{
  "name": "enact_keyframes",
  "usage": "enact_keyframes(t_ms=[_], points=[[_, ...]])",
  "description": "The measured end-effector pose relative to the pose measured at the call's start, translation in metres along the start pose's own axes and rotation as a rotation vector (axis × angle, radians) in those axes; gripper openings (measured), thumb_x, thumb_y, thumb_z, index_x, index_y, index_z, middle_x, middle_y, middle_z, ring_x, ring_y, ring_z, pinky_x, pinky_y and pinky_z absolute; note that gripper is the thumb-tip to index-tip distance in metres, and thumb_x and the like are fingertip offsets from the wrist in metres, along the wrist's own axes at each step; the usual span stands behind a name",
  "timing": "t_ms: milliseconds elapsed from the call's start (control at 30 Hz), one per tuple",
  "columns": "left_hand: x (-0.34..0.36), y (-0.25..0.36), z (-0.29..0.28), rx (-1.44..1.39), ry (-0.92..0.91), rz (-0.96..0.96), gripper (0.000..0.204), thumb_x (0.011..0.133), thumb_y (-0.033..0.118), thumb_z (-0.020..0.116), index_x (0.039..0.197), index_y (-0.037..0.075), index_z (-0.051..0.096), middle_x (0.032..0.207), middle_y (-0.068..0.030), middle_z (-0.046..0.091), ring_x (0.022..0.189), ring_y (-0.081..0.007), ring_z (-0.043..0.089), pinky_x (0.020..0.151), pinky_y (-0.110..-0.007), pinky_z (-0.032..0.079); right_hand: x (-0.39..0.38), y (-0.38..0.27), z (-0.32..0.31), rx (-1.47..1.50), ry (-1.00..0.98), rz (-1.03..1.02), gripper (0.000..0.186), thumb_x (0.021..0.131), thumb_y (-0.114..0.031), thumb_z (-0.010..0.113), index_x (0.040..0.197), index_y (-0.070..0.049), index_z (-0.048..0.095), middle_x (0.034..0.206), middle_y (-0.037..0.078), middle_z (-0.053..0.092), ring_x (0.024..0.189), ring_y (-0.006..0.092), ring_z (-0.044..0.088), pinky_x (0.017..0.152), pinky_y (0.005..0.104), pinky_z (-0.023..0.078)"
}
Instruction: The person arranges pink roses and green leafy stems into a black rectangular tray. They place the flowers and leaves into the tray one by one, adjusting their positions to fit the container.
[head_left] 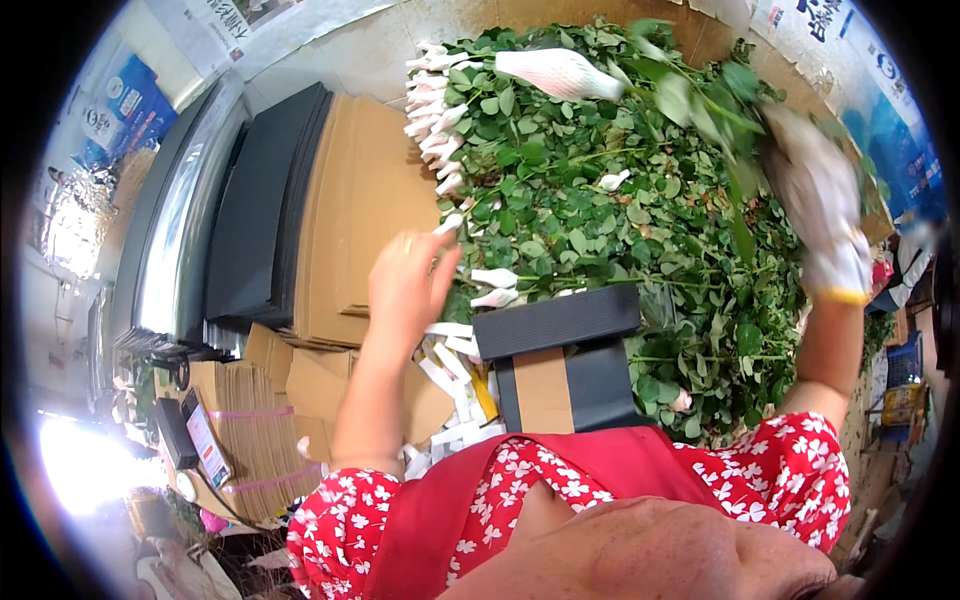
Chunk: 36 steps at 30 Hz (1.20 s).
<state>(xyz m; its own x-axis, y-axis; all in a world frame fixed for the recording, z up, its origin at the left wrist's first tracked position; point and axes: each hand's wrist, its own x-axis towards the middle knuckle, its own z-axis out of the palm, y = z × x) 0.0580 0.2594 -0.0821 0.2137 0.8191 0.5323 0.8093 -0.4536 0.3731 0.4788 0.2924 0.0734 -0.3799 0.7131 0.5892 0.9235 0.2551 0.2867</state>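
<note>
My right hand (815,195), in a whitish glove and blurred by motion, is closed round the leafy stem of a rose at the right. The head of that rose (560,75), in a white net sleeve, points left above the pile. A thick heap of leafy rose stems (600,190) covers the surface in front of me. My bare left hand (402,280) is at the heap's left edge, thumb and fingers apart. Its fingertips are close to a sleeved rose bud (449,223); whether they touch it I cannot tell. More sleeved buds (430,115) line the far left edge.
Flat brown cardboard (365,190) and black boxes (265,200) stand at the left. A black-and-brown box (555,325) is close to my body, beside loose white sleeves (450,375). A phone (205,438) leans by bundled cardboard (250,430) at the lower left.
</note>
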Motion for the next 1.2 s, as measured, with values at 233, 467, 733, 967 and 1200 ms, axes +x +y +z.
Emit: enact_keyframes(t_ms=[233,467,733,967,1200], points=[[-0.108,0.094,-0.069,-0.622,-0.092,0.439,0.036,0.074,0.014,0.079,0.109,0.007,0.069,0.112,-0.0093,0.068,0.097,-0.0279,0.068,0.080,-0.038,0.057,-0.139,-0.084,-0.041,0.241,-1.138,-0.228,0.016,0.080,-0.018,0.068,0.095,-0.011,0.068,0.082,0.016,0.069,0.069,0.0338,0.066,0.063,0.0439,0.054],[-0.201,0.039,0.071,-0.763,-0.900,0.061,0.044,0.091,0.017,0.065,0.135,0.012,0.060,0.143,-0.0136,0.053,0.128,-0.0326,0.052,0.108,-0.039,0.040,-0.133,-0.123,0.006,0.373,-1.589,-0.097,0.046,0.078,-0.030,0.071,0.119,-0.009,0.067,0.107,0.018,0.071,0.099,0.0347,0.068,0.089,0.0419,0.055],[-0.181,0.025,0.056,-0.864,-0.945,-0.012,0.063,0.079,0.007,0.073,0.139,0.005,0.052,0.142,-0.0185,0.051,0.132,-0.0340,0.050,0.110,-0.039,0.041,0.037,-0.127,0.135,0.631,-0.836,-0.080,0.037,0.092,-0.020,0.060,0.127,-0.010,0.062,0.106,0.017,0.072,0.097,0.0352,0.069,0.089,0.0437,0.055],[-0.201,0.038,0.127,-1.200,-0.816,0.156,0.032,0.090,0.005,0.054,0.121,-0.001,0.059,0.122,-0.0145,0.062,0.114,-0.0327,0.058,0.100,-0.035,0.046,0.042,-0.188,0.371,-0.010,-0.925,-0.516,0.054,0.098,-0.019,0.049,0.151,-0.016,0.037,0.150,0.014,0.045,0.132,0.0324,0.052,0.113,0.0397,0.039],[-0.214,0.026,0.110,-1.003,-0.631,0.180,0.037,0.084,0.008,0.059,0.120,0.005,0.064,0.119,-0.0080,0.063,0.112,-0.0273,0.059,0.097,-0.035,0.045,0.089,-0.137,0.287,0.223,-0.858,-0.088,0.026,0.090,-0.022,0.061,0.112,-0.012,0.069,0.116,0.015,0.069,0.102,0.0328,0.069,0.087,0.0427,0.056]])
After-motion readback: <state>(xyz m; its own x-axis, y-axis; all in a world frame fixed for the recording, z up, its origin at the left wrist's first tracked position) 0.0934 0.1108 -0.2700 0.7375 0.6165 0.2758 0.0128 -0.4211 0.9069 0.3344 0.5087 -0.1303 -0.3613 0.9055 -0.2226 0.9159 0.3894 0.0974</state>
